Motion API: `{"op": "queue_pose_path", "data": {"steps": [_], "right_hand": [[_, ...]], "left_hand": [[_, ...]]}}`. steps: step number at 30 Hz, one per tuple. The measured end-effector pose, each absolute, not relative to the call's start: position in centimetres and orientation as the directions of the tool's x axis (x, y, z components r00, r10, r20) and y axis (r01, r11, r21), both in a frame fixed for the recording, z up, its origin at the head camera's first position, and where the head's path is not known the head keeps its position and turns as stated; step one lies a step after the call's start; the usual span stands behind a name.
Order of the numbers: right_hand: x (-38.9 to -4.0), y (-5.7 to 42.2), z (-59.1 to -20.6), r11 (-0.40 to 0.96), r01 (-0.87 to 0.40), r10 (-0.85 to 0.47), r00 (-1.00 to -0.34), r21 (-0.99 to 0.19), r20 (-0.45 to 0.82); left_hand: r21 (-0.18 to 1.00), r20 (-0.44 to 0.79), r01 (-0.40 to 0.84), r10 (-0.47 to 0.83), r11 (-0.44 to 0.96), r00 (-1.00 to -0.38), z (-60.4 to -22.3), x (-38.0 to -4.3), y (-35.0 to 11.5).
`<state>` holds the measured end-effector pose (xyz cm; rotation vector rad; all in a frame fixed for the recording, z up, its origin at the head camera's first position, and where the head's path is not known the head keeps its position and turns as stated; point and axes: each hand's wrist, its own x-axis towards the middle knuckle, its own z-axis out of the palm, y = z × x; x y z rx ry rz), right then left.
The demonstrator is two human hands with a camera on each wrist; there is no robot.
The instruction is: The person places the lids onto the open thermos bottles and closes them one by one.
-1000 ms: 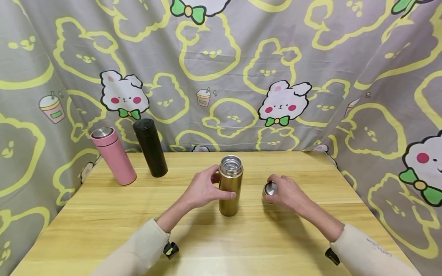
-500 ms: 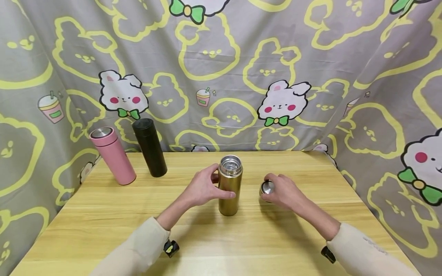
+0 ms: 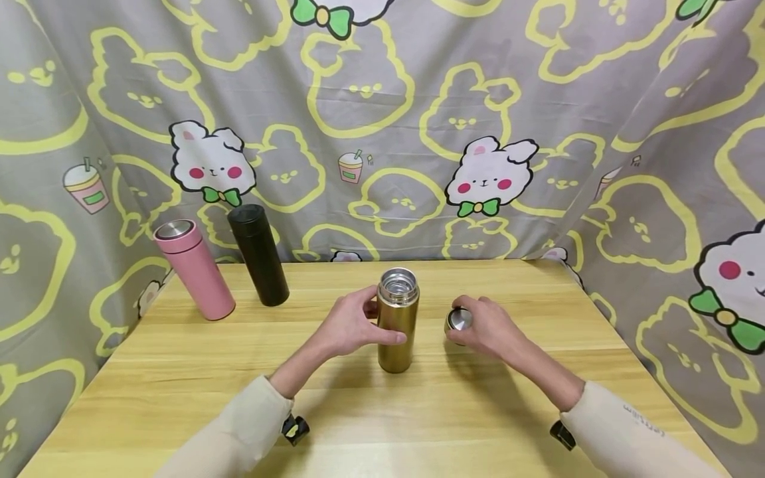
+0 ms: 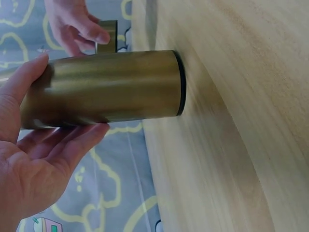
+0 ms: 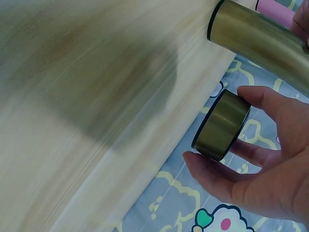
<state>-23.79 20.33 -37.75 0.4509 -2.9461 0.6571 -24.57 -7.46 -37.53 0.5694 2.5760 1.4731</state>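
Note:
A gold thermos bottle [image 3: 399,355] stands upright on the table, its steel mouth uncovered. My left hand [image 3: 349,325] grips it from the left, thumb across the front and fingers behind. In the left wrist view, the lower body of the bottle [image 4: 111,87] shows a black base ring on the wood. To the right of the bottle, my right hand [image 3: 493,328] pinches a gold lid [image 3: 459,320] with a silver disc on top. The right wrist view shows the lid [image 5: 223,125] held between thumb and fingers, raised off the table and apart from the bottle.
Two closed bottles stand at the back left of the wooden table [image 3: 197,392]: a pink one [image 3: 200,275] and a black one [image 3: 263,262]. A grey curtain [image 3: 382,60] with yellow outlines and white rabbits hangs behind and on both sides.
The right hand has moved a little to the left with the lid, closer to the bottle. The left hand and the bottle stay in place.

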Motion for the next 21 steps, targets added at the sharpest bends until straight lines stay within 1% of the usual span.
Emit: {"op": "queue_pose_path", "data": {"steps": [10, 16, 21], "right_hand": [[-23.9, 20.3, -37.2, 0.848, -0.320, -0.270, -0.947, -0.422, 0.175], [-24.3, 20.2, -35.4, 0.852, -0.277, -0.227, -0.960, -0.444, 0.163], [-24.7, 20.0, -33.8, 0.835, -0.297, -0.214, -0.951, -0.463, 0.225]], "left_hand": [[0.860, 0.055, 0.235, 0.376, 0.453, -0.925, -37.6, -24.7, -7.6], [0.863, 0.057, 0.236, 0.377, 0.446, -0.924, -37.5, -24.7, -7.6], [0.858, 0.051, 0.234, 0.377, 0.457, -0.925, -37.4, -24.7, -7.7]]}}
